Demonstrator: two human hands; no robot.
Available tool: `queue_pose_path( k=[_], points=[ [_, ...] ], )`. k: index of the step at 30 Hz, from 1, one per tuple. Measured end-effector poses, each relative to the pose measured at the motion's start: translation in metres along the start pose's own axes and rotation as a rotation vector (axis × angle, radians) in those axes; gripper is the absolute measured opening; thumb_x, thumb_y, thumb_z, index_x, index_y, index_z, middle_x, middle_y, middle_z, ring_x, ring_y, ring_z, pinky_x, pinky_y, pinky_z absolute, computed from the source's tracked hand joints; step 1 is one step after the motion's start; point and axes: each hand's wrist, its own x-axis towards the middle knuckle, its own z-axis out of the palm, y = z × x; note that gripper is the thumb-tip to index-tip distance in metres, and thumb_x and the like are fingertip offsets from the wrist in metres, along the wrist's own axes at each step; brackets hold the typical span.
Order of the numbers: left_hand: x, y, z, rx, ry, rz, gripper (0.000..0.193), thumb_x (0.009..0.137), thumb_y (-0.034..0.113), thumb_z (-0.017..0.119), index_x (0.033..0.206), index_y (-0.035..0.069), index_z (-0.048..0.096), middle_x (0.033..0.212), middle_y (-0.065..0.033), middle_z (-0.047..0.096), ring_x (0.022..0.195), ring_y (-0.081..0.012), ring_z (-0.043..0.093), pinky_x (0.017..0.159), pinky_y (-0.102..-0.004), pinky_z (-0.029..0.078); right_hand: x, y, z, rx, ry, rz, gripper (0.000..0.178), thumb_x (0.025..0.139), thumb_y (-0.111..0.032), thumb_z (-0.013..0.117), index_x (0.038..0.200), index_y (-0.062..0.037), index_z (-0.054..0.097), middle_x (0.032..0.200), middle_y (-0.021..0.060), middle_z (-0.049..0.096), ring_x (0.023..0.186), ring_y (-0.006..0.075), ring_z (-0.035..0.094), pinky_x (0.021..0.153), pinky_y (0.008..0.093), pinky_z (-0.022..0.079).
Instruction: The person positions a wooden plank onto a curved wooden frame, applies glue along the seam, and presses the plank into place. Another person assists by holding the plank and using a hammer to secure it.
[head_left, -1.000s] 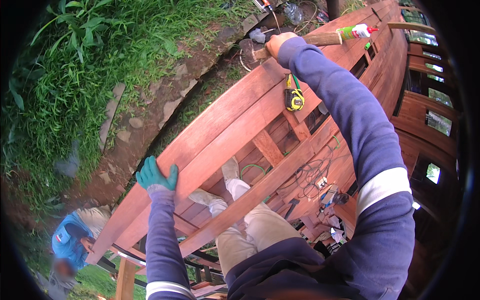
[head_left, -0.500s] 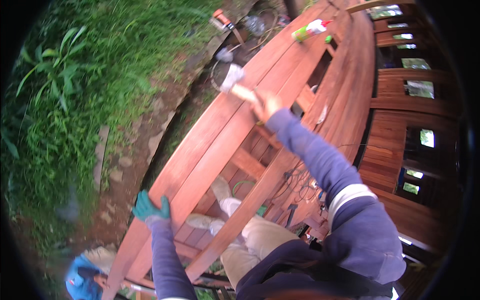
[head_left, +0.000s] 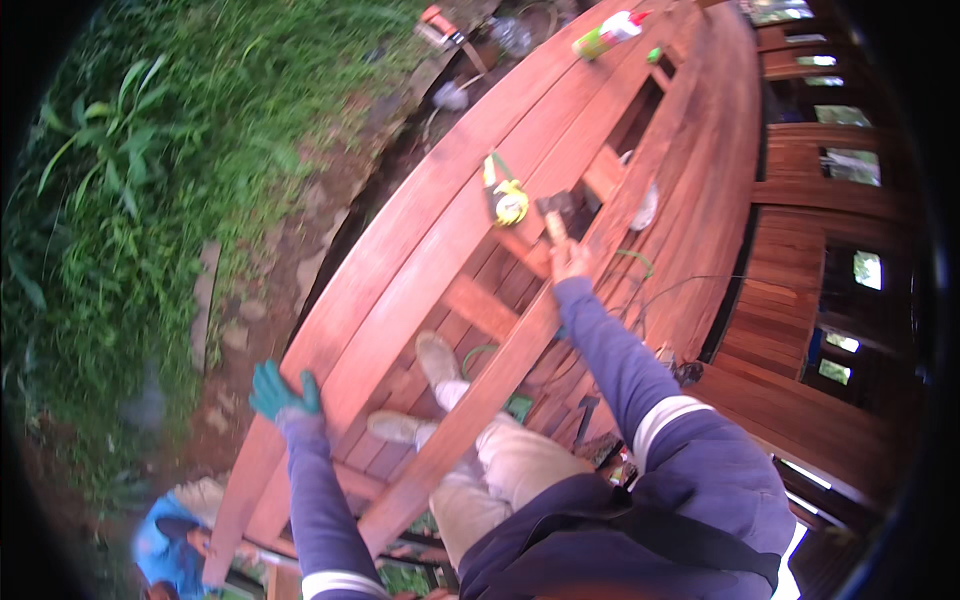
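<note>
My right hand (head_left: 571, 262) is bare and closed round the wooden handle of a hammer (head_left: 558, 226). Its dark head is over the gap beside the inner plank. My left hand (head_left: 285, 392), in a green glove, rests with fingers spread on the outer edge of the long reddish wooden planks (head_left: 385, 290). Close to the hammer, a yellow-green tape measure (head_left: 510, 203) lies on the planks. Farther up them lies a white and green bottle (head_left: 608, 37) with a red tip.
Cross pieces (head_left: 480, 308) span the opening in the wooden frame, above my shoes (head_left: 437, 358). Cables (head_left: 640, 300) trail over the boards at right. Another person in blue (head_left: 170, 540) is at the lower left. An orange-handled tool (head_left: 441, 24) lies by the grass.
My right hand has brought the hammer from the outer planks back toward me and to the right, uncovering the tape measure. My left hand stays on the outer plank; the view has shifted slightly.
</note>
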Motion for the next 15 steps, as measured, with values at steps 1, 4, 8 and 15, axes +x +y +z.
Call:
queue_pose_path(
  k=[1,4,8,15],
  points=[
    [0.0,-0.002,0.001,0.0,0.012,0.005,0.078,0.093,0.054,0.063,0.15,0.004,0.044,0.155,-0.0232,0.043,0.145,-0.0411,0.038,0.119,-0.0641,0.02,0.002,0.002,0.001,-0.012,-0.021,0.006,0.033,0.084,-0.025,0.077,0.108,-0.0046,0.069,0.099,0.0213,0.063,0.097,0.0408,0.061,0.089,0.0493,0.049],
    [-0.003,0.0,0.013,0.022,0.074,-0.057,0.081,0.091,0.055,0.064,0.151,0.005,0.043,0.156,-0.0245,0.041,0.146,-0.043,0.035,0.12,-0.0637,0.018,0.012,0.011,-0.004,0.012,-0.098,-0.052,0.033,0.083,-0.024,0.077,0.109,-0.0057,0.07,0.102,0.0194,0.063,0.099,0.0408,0.061,0.09,0.0489,0.049],
    [-0.038,0.015,0.026,-0.036,0.147,-0.239,0.077,0.092,0.048,0.066,0.151,0.004,0.043,0.157,-0.0273,0.038,0.147,-0.0452,0.033,0.118,-0.0637,0.02,0.01,0.019,-0.007,-0.213,-0.029,-0.227,0.043,0.088,-0.024,0.075,0.125,-0.0057,0.065,0.101,0.0153,0.065,0.095,0.031,0.06,0.082,0.0417,0.048],
    [-0.173,0.064,0.011,-0.341,0.305,-0.991,0.067,0.092,0.039,0.07,0.145,0.003,0.049,0.157,-0.028,0.037,0.145,-0.0461,0.035,0.12,-0.054,0.03,-0.041,-0.054,0.052,0.671,-0.852,0.667,0.042,0.099,-0.034,0.069,0.128,-0.0058,0.059,0.112,0.0113,0.071,0.078,0.0191,0.069,0.058,0.0263,0.052]
  ],
)
